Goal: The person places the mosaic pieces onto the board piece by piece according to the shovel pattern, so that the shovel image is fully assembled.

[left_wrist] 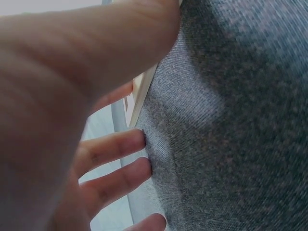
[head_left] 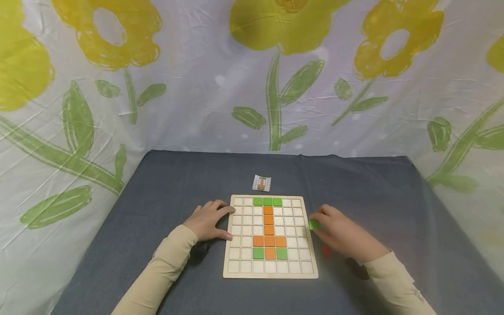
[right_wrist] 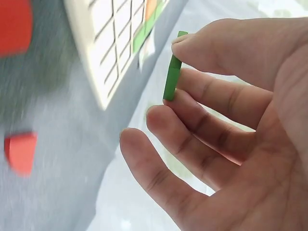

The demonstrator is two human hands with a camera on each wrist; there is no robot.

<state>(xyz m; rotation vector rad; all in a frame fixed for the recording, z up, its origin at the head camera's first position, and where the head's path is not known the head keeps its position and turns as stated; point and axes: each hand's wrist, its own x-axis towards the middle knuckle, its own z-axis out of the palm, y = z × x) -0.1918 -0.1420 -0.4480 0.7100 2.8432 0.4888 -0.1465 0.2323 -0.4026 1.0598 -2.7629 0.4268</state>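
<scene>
A square wooden grid board [head_left: 271,276] lies on the dark cloth, with green and orange square tiles in some of its cells. Orange tiles [head_left: 269,220] form a column down the middle with a short crossbar low down; green tiles [head_left: 267,201] fill part of the top row. My left hand [head_left: 208,221] rests at the board's left edge, thumb and index finger spread along the frame, the other fingers extended. Just past the right edge, my right hand [head_left: 337,227] pinches a green tile [right_wrist: 173,77] between thumb and fingers, above the cloth.
A small printed card [head_left: 261,183] lies behind the board. Right of the board, a red piece [head_left: 326,250] sits on the cloth beneath my right hand; the right wrist view shows another red piece [right_wrist: 14,26]. A flower-patterned curtain [head_left: 197,87] encloses the table's back and sides.
</scene>
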